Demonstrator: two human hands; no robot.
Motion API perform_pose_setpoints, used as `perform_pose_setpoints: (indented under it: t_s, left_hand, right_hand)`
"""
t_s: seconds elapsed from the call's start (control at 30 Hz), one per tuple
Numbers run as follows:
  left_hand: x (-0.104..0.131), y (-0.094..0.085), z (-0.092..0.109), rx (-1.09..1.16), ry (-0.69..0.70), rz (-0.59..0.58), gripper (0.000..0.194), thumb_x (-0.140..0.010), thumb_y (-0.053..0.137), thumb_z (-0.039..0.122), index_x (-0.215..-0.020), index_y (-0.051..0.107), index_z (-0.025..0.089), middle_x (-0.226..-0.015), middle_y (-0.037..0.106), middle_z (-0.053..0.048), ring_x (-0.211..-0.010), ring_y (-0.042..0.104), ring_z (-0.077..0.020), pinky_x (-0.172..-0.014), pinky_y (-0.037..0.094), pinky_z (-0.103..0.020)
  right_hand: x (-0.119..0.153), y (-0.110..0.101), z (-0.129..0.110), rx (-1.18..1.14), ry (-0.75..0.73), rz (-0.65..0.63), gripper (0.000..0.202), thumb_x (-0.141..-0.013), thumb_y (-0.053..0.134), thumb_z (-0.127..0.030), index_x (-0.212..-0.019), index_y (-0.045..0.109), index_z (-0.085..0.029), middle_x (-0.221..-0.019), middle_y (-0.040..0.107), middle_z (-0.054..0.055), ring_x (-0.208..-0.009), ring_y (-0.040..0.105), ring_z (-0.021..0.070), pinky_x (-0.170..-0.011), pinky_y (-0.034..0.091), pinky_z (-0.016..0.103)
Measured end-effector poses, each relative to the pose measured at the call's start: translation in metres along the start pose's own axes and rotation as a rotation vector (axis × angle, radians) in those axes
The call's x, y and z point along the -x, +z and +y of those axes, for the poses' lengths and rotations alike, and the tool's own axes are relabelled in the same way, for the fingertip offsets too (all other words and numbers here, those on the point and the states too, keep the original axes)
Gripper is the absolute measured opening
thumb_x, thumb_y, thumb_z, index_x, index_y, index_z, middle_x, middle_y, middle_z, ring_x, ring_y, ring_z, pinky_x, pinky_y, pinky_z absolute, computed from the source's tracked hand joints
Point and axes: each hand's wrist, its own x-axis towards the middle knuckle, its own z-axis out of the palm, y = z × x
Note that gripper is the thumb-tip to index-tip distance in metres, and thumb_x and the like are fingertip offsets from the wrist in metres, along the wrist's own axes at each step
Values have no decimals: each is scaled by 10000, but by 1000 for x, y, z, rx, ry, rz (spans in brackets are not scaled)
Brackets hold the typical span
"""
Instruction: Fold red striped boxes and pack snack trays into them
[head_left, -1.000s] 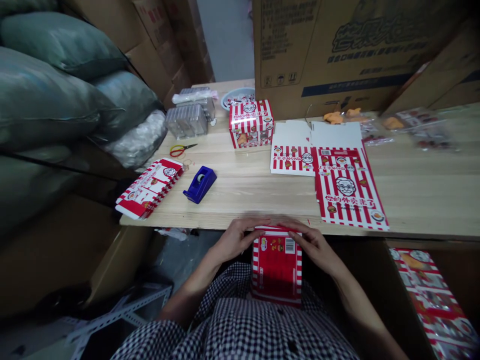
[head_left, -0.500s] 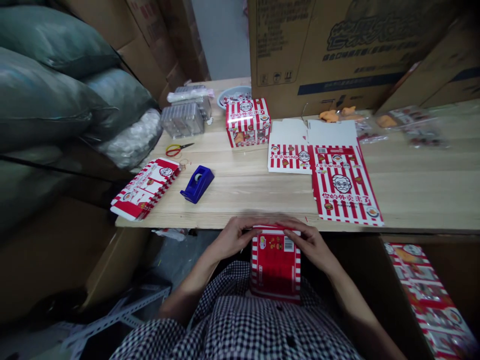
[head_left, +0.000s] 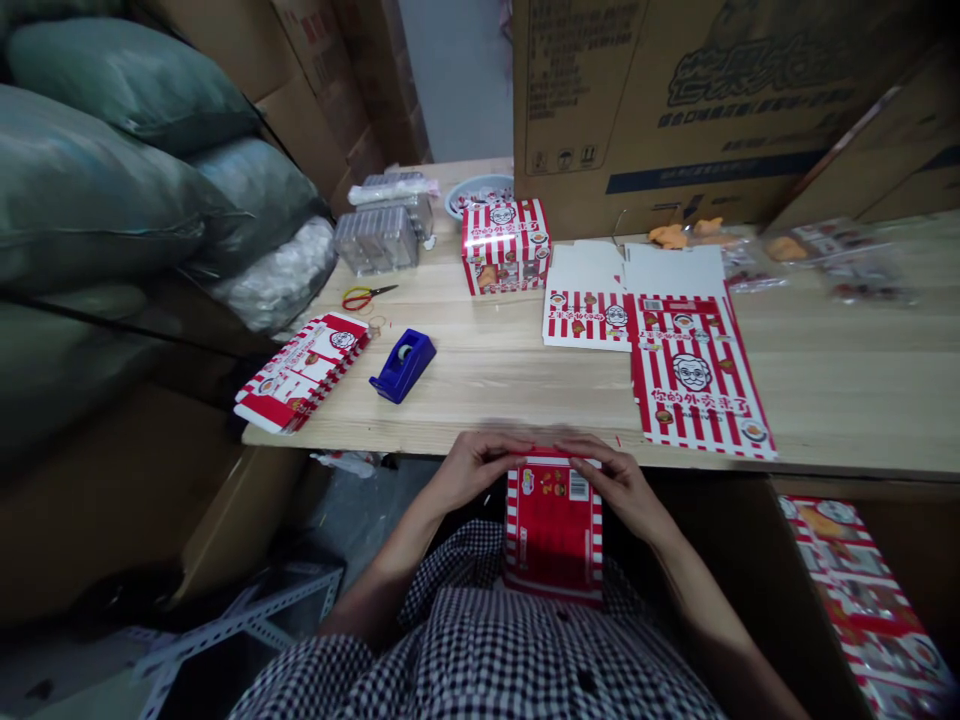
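Pointing forward (lengthwise): red carton (head_left: 555, 535)

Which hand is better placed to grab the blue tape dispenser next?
Probably the left hand: the blue tape dispenser sits on that side, nearer it than the right hand. Both hold the red box.

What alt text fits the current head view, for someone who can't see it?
Both hands hold a red-and-white carton by the near edge of a wood-grain table. The table holds a blue tape dispenser, scissors, flat cartons and an assembled box.
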Motion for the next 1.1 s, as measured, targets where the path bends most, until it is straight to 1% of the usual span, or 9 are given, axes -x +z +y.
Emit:
perform_pose_setpoints:
  t_s: [0.13,0.27,0.53,0.63,0.77,0.87,0.93,1.0,1.1]
  left_hand:
    - [-2,-1,-1,34,-11,14,226,-866,715,305,-1059,778,206,-1148,752,-104,-1098,698,-251,-1016,520,-435]
    - [-3,0,5,90,21,103,169,-871,704,261,-1003,788,195,-1122,762,-96,-1077,707,-243,-984,544,-397]
    - [15,-19,45,-80,313,148,196,-924,634,182,-1053,776,223,-1154,750,-88,-1084,702,-215,-974,544,-366]
    - [14,-20,38,-45,226,153,179,-926,635,204,-1036,776,210,-1155,749,-96,-1097,697,-223,-977,541,-363]
    - [3,-22,6,42,88,157,208,-943,607,272,-1067,754,195,-1204,729,-107,-1145,675,-236,-1000,521,-374]
    - [-6,-55,-11,-97,109,326,348,-939,598,312,-1266,651,204,-1388,618,-119,-1297,569,-242,-1107,423,-403]
    - [-8,-97,-15,-298,96,646,412,-897,643,322,-1287,611,192,-1467,538,-132,-1370,485,-252,-1151,354,-414]
    - [-7,-142,-15,-474,-61,917,348,-857,661,318,-1171,646,170,-1456,531,-145,-1393,430,-278,-1140,341,-429]
    - [-7,-194,-14,-474,-214,903,195,-799,686,328,-858,689,142,-1086,710,-146,-1170,581,-309,-989,447,-417]
  right_hand:
    - [0,3,2,-48,61,57,301,-938,637,-410,-1225,706,-352,-1335,650,35,-1303,533,272,-1150,350,479]
    - [-4,6,-7,-146,112,109,246,-923,664,-393,-1150,742,-342,-1258,706,43,-1237,598,282,-1087,433,476]
    - [-4,8,-63,-61,-94,76,232,-925,664,-237,-1108,758,-344,-1251,711,32,-1190,635,225,-985,532,399]
    - [-10,15,-54,-29,-114,63,239,-918,670,-227,-1107,762,-340,-1228,724,33,-1163,652,210,-985,529,372]
    - [-28,23,-21,-82,-18,175,138,-860,726,-308,-975,801,-288,-1097,771,54,-1035,708,226,-887,569,345]
    - [-35,14,-4,-62,60,259,188,-821,754,-365,-961,800,-249,-1085,774,75,-924,724,226,-763,590,307]
    - [-35,2,-1,-52,109,321,262,-788,779,-385,-999,790,-230,-1113,766,92,-687,693,173,-588,570,262]
    - [-32,-8,-1,-40,142,368,321,-754,805,-393,-1023,784,-219,-1125,762,102,-464,549,95,-447,502,231]
    - [-26,-11,-4,-23,138,377,330,-737,816,-397,-1010,786,-213,-1127,762,106,-461,542,88,-447,502,223]
